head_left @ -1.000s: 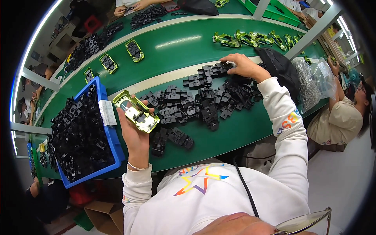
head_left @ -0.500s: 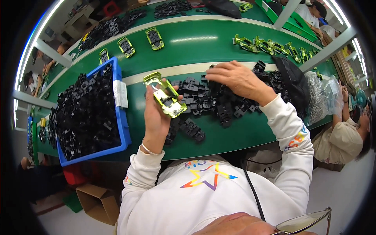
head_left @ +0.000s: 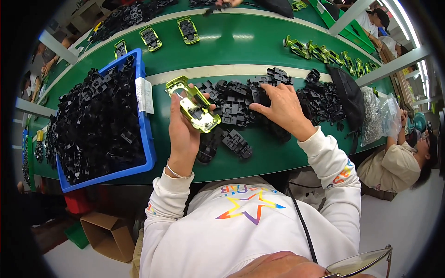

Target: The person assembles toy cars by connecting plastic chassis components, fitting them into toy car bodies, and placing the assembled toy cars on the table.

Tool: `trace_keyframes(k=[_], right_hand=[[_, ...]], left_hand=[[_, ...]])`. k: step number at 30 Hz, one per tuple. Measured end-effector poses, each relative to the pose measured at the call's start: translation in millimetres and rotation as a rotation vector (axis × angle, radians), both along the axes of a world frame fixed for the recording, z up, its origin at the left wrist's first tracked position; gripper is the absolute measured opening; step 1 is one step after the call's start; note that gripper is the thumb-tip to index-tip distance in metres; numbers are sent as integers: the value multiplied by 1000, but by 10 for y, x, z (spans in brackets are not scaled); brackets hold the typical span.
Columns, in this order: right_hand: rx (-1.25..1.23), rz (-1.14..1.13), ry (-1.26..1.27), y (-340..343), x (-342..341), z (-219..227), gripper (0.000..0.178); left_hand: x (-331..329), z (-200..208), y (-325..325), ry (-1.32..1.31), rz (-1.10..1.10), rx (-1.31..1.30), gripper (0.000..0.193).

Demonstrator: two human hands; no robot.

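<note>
My left hand (head_left: 183,132) is closed round a shiny yellow-green toy car body shell (head_left: 193,107), held tilted above the table with its hollow inside showing. My right hand (head_left: 286,107) reaches into a pile of black plastic car chassis parts (head_left: 234,111). Its thumb and index finger are on either side of one black chassis part (head_left: 258,95); the other fingertips are partly lost among the dark pieces. Two loose chassis parts (head_left: 237,143) lie nearer me, just right of my left wrist.
A blue crate (head_left: 149,143) heaped with black parts stands at the left. Across the green conveyor (head_left: 232,41) lie several yellow-green car shells (head_left: 187,30). A black bag (head_left: 345,95) and a clear bag of metal pieces (head_left: 373,113) sit at the right, near another person (head_left: 394,162).
My right hand has come lower and nearer among the black parts, its thumb and index finger now apart around one. The car shell stays in my left hand, slightly shifted, with a dark piece now showing inside.
</note>
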State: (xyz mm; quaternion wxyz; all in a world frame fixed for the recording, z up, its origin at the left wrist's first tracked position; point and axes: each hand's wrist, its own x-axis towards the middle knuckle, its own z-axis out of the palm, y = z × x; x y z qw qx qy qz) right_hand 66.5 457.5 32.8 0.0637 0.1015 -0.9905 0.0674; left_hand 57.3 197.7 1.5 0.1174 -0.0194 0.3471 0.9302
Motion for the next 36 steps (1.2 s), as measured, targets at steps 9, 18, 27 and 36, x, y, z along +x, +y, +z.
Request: trace_keyframes(k=[9,18,27,36], right_hand=[[-541,3,-35,-43,28,106,60],[-509,399,230,-871,135,397,61],[-245,318,359,-951,200,410,61],[-225,311,368,-963,271,418,61]], left_hand=[[-7,5,25,4,-8,12,55],[121,188,245,27,58,69,58],[121,173,327,14,20,32,60],[151,271,336,-12,6,-27,66]])
